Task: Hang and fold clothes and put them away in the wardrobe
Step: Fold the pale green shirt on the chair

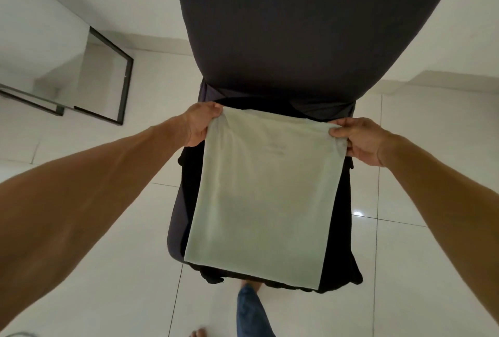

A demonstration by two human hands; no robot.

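A pale green folded garment lies spread as a flat rectangle on the seat of a chair with a dark grey cover. Under it lies a black garment whose edges hang over the seat. My left hand pinches the green garment's far left corner. My right hand pinches its far right corner. Both arms reach forward over the seat.
The chair's tall back rises in front of me. A black-framed mirror leans against the white wall at the left. White glossy floor tiles surround the chair. My leg in blue jeans and bare feet show at the bottom.
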